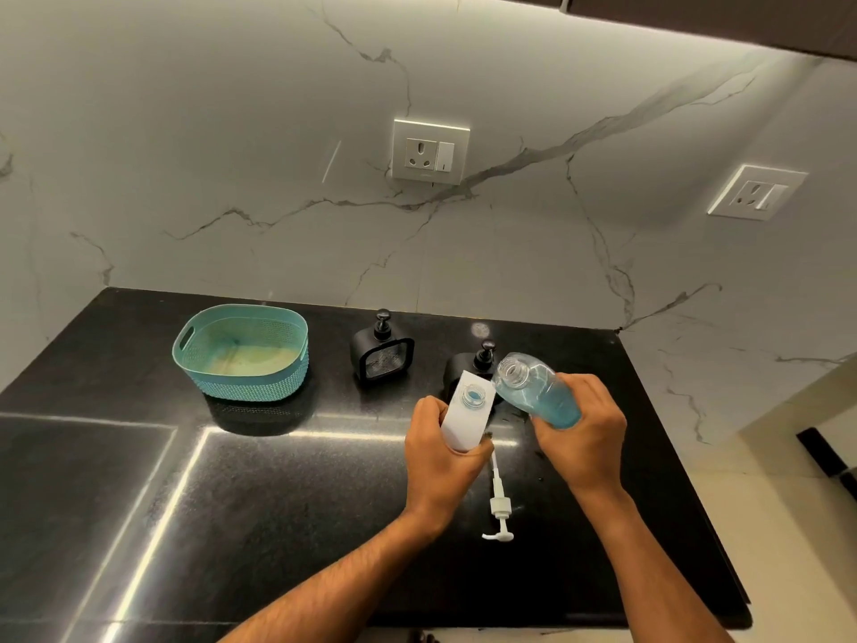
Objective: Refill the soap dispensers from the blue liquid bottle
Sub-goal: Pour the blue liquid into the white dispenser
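Nearest the viewer, a white pump head [498, 508] lies flat on the black countertop [278, 503], just below the left hand's fingers. The left hand [443, 457] grips a white dispenser [466, 413] around its lower body, fingers wrapped tight, the open neck tilted up with blue liquid visible inside. The right hand [586, 433] clasps the clear blue liquid bottle [538, 387], held uncapped and tipped sideways, its mouth just beside the dispenser's opening, blue liquid pooled toward the fingers. Beyond the fingertips stand two black dispensers: one [470, 364] partly hidden behind the bottle, another [382, 350] farther left. A teal basket [241, 352] sits well left.
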A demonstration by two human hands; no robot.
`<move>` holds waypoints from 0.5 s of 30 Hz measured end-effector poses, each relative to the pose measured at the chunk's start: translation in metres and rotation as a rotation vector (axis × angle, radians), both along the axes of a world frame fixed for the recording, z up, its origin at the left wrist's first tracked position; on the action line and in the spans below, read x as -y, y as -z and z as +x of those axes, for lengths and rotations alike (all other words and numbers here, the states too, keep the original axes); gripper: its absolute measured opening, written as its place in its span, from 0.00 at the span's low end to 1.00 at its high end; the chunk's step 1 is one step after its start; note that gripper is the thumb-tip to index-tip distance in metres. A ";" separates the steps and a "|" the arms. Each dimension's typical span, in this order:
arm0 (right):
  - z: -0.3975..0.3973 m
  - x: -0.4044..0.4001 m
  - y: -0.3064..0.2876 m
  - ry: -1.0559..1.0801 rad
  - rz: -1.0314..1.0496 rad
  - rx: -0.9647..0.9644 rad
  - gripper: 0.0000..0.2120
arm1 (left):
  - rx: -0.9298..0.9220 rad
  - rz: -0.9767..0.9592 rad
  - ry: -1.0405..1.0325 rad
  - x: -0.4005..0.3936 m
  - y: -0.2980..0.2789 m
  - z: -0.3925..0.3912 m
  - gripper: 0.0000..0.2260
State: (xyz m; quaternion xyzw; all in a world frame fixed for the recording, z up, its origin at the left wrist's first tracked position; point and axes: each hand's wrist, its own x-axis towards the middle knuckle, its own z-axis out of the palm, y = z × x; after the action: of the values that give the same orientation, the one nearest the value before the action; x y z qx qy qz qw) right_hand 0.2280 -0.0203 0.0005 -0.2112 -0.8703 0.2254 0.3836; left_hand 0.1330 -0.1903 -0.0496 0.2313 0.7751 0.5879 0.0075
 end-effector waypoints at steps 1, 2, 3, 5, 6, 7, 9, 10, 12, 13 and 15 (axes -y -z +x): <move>-0.001 -0.002 -0.001 -0.005 -0.033 -0.015 0.27 | -0.014 -0.006 0.027 0.001 0.000 -0.001 0.23; -0.002 -0.005 -0.003 -0.010 -0.063 -0.024 0.27 | -0.026 -0.009 0.054 0.003 0.001 -0.003 0.23; -0.003 -0.008 -0.004 -0.018 -0.090 -0.026 0.27 | -0.033 -0.011 0.077 0.004 0.002 -0.005 0.22; -0.006 -0.018 -0.006 -0.034 -0.151 -0.023 0.29 | -0.032 -0.011 0.119 0.007 0.002 -0.010 0.21; -0.007 -0.022 -0.006 -0.038 -0.189 -0.022 0.29 | -0.026 -0.006 0.139 0.008 0.003 -0.013 0.21; -0.009 -0.028 -0.006 -0.042 -0.229 -0.021 0.30 | -0.021 -0.002 0.160 0.010 0.004 -0.016 0.21; -0.014 -0.040 -0.007 -0.049 -0.296 -0.017 0.31 | -0.015 0.001 0.203 0.012 0.006 -0.021 0.21; -0.018 -0.045 -0.007 -0.055 -0.326 -0.018 0.31 | -0.015 0.002 0.219 0.013 0.006 -0.023 0.20; -0.024 -0.057 -0.007 -0.068 -0.393 -0.046 0.32 | -0.027 -0.005 0.241 0.015 0.007 -0.028 0.20; -0.027 -0.064 -0.006 -0.072 -0.422 -0.063 0.33 | -0.035 -0.011 0.248 0.015 0.006 -0.030 0.20; -0.034 -0.077 -0.004 -0.072 -0.473 -0.086 0.33 | -0.037 -0.015 0.259 0.017 0.006 -0.035 0.20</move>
State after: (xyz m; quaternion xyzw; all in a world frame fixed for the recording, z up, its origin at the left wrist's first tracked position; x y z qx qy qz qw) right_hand 0.1941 0.0571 0.0048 -0.2541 -0.7832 0.4454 0.3517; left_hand 0.0981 -0.2071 -0.0554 0.3402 0.7431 0.5719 0.0706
